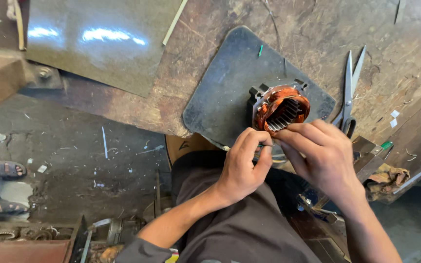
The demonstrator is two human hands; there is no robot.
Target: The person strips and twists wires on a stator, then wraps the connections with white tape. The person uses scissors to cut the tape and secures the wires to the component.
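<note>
A motor stator (281, 108) with copper windings and a slotted steel core stands on a dark rounded mat (225, 83) at the workbench edge. My left hand (244, 163) is curled at the stator's near lower edge, fingertips pinched against the windings. My right hand (320, 151) rests on the stator's near right side, fingers pressed on the copper coil. The fingers hide what they pinch.
Scissors (349, 90) lie on the worn wooden bench (191, 63) right of the mat. A shiny sheet (98, 39) lies at upper left. A rag (386, 178) and metal parts sit at right. Below lies a dirty floor (74, 151) with a sandalled foot (6, 169).
</note>
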